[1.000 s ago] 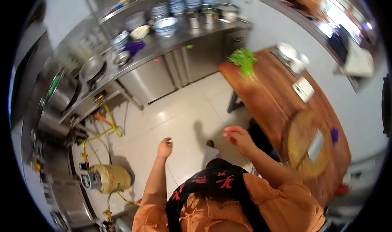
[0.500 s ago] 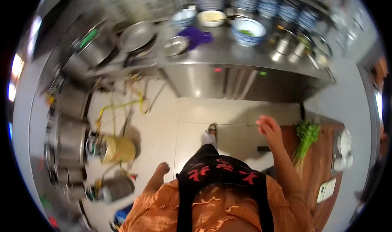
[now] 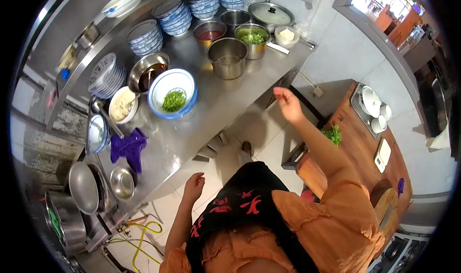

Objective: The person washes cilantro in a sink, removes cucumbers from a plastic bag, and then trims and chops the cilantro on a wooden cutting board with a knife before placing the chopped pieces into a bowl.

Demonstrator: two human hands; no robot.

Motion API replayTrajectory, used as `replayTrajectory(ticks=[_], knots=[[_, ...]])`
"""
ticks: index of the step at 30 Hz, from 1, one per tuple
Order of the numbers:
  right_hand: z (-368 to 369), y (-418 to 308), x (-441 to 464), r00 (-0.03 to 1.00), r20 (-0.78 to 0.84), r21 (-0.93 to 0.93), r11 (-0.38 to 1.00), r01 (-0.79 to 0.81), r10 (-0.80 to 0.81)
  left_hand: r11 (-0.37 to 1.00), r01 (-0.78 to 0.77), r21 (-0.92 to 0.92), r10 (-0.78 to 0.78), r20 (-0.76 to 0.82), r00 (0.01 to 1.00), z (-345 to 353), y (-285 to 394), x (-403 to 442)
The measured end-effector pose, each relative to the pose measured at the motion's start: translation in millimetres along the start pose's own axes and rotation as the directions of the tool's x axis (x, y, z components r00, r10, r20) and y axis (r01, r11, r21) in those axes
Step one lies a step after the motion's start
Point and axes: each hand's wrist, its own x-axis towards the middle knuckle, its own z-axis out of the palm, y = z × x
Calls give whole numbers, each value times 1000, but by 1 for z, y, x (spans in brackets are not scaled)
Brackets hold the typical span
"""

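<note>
My right hand [image 3: 288, 105] is raised between the steel counter [image 3: 192, 143] and the wooden table [image 3: 357, 124], its fingers loosely apart and touching nothing. Low over the floor, in front of the counter's edge, my left hand [image 3: 194, 186] hangs with fingers curled; whether it holds anything is hidden. Nearest on the counter are a blue and white bowl [image 3: 158, 96] with chopped greens [image 3: 174, 100], an upright steel pot [image 3: 227, 61] and a steel pot of chopped greens [image 3: 252, 35]. Beneath my right forearm, leafy greens [image 3: 333, 135] lie on the wooden table.
Stacked bowls [image 3: 174, 17], a lidded pot [image 3: 272, 14], a purple cloth [image 3: 128, 149] and a pan [image 3: 83, 187] stand along the counter. The table bears a tray [image 3: 363, 110], a white scale [image 3: 382, 155] and a chopping board [image 3: 385, 201]. A yellow hose [image 3: 141, 244] runs over the floor.
The view has moved closer to the steel counter and turned. My right hand has come forward near the counter's edge; my left hand remains low.
</note>
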Motion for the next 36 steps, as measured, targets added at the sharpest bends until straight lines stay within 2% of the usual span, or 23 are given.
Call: replayTrajectory(ticks=[2, 4, 5, 8, 9, 10, 11, 12, 13, 14, 15, 16, 17, 18, 19, 20, 22, 25, 28, 31, 33, 35, 36], knots=[[-14, 24, 56, 995, -48, -361, 931, 61, -84, 997, -16, 81, 13, 36, 999, 1, 49, 36], [-21, 49, 117, 994, -107, -360, 931, -52, 14, 998, -10, -57, 13, 61, 998, 5, 83, 59], [-21, 63, 147, 993, -118, -450, 893, -28, -28, 992, -9, -123, 17, 71, 997, 5, 97, 77], [-27, 106, 214, 989, -101, -656, 755, 18, -111, 986, 109, -125, -98, 91, 991, 5, 117, 114], [-30, 123, 236, 990, -67, -685, 728, 45, -125, 987, 95, -128, -81, 108, 991, 4, 117, 125], [-30, 143, 257, 989, -16, -710, 699, 91, -145, 999, 43, -15, -41, 115, 993, 4, 127, 137], [-34, 180, 275, 992, 115, -795, 592, 128, -61, 996, 13, 89, -23, 107, 994, 6, 144, 150], [-31, 137, 285, 967, 44, -695, 704, -150, 250, 982, 18, 190, -31, 65, 997, 4, 157, 159], [-31, 131, 289, 955, 118, -802, 593, -70, 272, 991, 25, 132, -33, 59, 998, 8, 171, 169], [-38, 219, 306, 946, 285, -899, 385, 208, 155, 998, 31, 62, -35, 65, 997, 9, 188, 178], [-33, 242, 323, 936, 278, -894, 414, 169, 218, 996, 61, 68, -68, 100, 993, 12, 185, 188], [-35, 246, 329, 943, 296, -912, 338, 231, 155, 996, -29, 85, 25, 46, 999, 23, 172, 197], [-32, 209, 335, 878, 432, -898, 188, 398, 205, 999, 44, 20, -46, 107, 993, 27, 175, 203], [-39, 243, 337, 917, 396, -913, 90, 399, -45, 990, -89, 112, 81, 78, 994, 33, 167, 211], [-45, 279, 340, 896, 335, -936, 5, 351, -291, 993, -71, 98, 61, 98, 993, 30, 170, 212], [-49, 259, 343, 907, 386, -922, -50, 383, -168, 995, -49, 87, 42, 82, 996, 30, 167, 214], [-50, 239, 341, 905, 410, -911, -4, 412, -115, 998, -28, 64, 22, 101, 995, 36, 164, 225], [-24, 149, 332, 878, 395, -912, 234, 338, 271, 999, 23, 38, -27, 107, 994, 32, 190, 233], [-26, 132, 319, 909, 331, -923, 287, 256, 254, 1000, -9, -13, 11, 149, 989, 37, 192, 244], [-41, 166, 304, 916, 377, -858, 424, 289, 137, 993, -108, 47, 97, 190, 977, 46, 191, 260], [-59, 211, 287, 961, 209, -811, 582, 66, 182, 995, -96, -26, 99, 157, 983, 55, 196, 269], [-60, 160, 266, 958, 118, -766, 638, -79, 261, 998, 40, -54, -22, 294, 955, 45, 226, 276], [-64, 138, 254, 944, 75, -743, 650, -162, 321, 989, 24, -149, 16, 263, 965, 53, 214, 280]])
